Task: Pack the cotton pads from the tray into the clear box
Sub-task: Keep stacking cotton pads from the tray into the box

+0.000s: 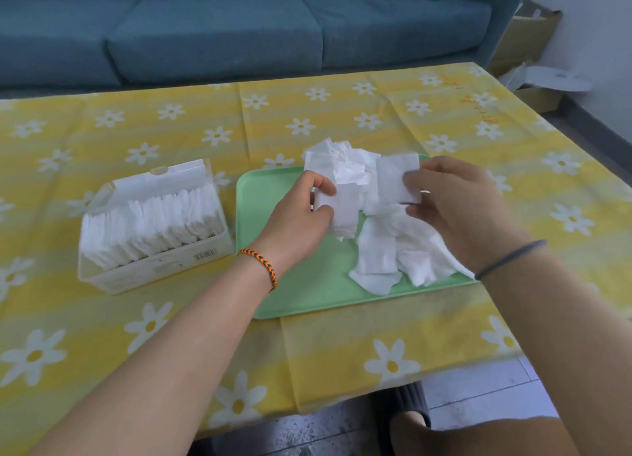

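A green tray lies in the middle of the table with a loose heap of white cotton pads on its right half. My left hand grips a small stack of pads above the tray. Just to its right, my right hand pinches a single square pad by its edge. The clear box stands left of the tray with its lid up, and a row of pads stands on edge inside it.
The table carries a yellow cloth with white daisies. A blue sofa runs along the far side. Cardboard boxes sit on the floor at the far right. My knee and a dark slipper show below the table's near edge.
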Available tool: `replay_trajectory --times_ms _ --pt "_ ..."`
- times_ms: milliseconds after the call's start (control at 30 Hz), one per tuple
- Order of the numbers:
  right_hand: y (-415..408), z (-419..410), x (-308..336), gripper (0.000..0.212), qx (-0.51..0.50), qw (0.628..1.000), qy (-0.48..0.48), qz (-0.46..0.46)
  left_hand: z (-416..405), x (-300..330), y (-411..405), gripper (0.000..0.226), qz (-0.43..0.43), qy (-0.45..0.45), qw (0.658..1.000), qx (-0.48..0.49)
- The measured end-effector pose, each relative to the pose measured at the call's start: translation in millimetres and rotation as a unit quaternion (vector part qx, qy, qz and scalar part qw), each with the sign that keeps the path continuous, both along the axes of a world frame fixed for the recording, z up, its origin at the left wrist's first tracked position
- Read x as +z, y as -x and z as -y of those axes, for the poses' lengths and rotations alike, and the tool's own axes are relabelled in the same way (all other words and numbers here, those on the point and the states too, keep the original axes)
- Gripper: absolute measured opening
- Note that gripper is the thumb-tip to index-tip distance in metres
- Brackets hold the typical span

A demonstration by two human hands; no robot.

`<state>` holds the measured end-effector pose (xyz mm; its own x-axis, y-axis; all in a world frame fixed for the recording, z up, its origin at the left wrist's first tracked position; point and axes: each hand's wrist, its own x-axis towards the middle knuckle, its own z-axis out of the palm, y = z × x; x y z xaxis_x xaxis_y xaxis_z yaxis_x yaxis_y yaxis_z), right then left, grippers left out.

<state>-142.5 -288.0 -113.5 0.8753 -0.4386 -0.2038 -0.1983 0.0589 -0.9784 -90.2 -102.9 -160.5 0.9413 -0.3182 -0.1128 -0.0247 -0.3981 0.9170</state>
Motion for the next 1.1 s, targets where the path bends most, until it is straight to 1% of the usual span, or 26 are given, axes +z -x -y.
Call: replay_trajectory --times_ms 33,67,100,133,200,233,267,367,633,733,767,800,833,867,900,933,967,1033,1067,1100 --pt "0 -8 3 0.011 0.015 0.997 -0.073 0.006 1 1 0 0.030 -0.003 0.007 1.000 0.000" --pt "0 -16 4 0.010 0.038 0.993 -0.113 0.005 3 3 1 0.030 -0.011 0.021 1.000 0.005" --pt "0 -24 3 0.008 0.060 0.992 -0.115 -0.004 4 4 2 0.028 -0.024 0.041 0.999 0.013" --pt "-1 -30 1 0.007 0.074 0.994 -0.079 -0.018 5 5 1 0.026 -0.042 0.060 0.997 0.021" --pt "-4 -39 -5 0.008 0.075 0.995 0.041 -0.053 7 7 1 0.026 -0.072 0.085 0.993 0.034" --pt "-5 -41 -7 0.009 0.067 0.993 0.078 -0.065 6 9 2 0.028 -0.081 0.093 0.992 0.038" --pt "-6 -42 -9 0.009 0.058 0.992 0.092 -0.071 6 11 2 0.031 -0.085 0.098 0.991 0.042" --pt "-7 -44 -9 0.009 0.049 0.993 0.081 -0.072 6 12 2 0.034 -0.078 0.096 0.991 0.045" --pt "-7 -47 -10 0.009 0.037 0.996 0.038 -0.069 6 6 3 0.016 -0.042 0.082 0.995 0.029" --pt "-8 -45 -13 0.014 0.051 0.996 0.031 -0.069 6 1 1 0.013 -0.006 0.051 0.998 0.021" --pt "-8 -43 -13 0.015 0.058 0.995 0.037 -0.072 5 -1 0 0.015 0.006 0.037 0.999 0.022" --pt "-8 -40 -14 0.015 0.064 0.993 0.063 -0.074 4 -2 0 0.017 0.014 0.024 0.999 0.026" --pt "-7 -34 -15 0.013 0.069 0.986 0.129 -0.076 3 -3 0 0.019 0.018 0.014 0.999 0.032" --pt "-6 -27 -18 0.009 0.079 0.965 0.239 -0.072 2 -4 -1 0.021 0.021 0.004 0.999 0.037" --pt "-4 -20 -21 0.008 0.103 0.927 0.355 -0.068 0 -4 -1 0.024 0.025 -0.004 0.999 0.041" --pt "0 -13 -24 0.016 0.148 0.879 0.446 -0.075 -2 -4 -2 0.025 0.031 -0.009 0.999 0.040" --pt "3 -9 -28 0.026 0.211 0.836 0.498 -0.096 -3 -4 -2 0.024 0.038 -0.010 0.999 0.036" --pt "8 -5 -39 0.043 0.325 0.758 0.547 -0.144 -4 -4 -3 0.018 0.046 -0.011 0.999 0.024" --pt "9 -5 -43 0.049 0.357 0.725 0.569 -0.154 -4 -5 -3 0.015 0.046 -0.013 0.999 0.019" --pt "10 -5 -46 0.052 0.371 0.705 0.585 -0.154 -3 -6 -4 0.013 0.044 -0.015 0.999 0.018"
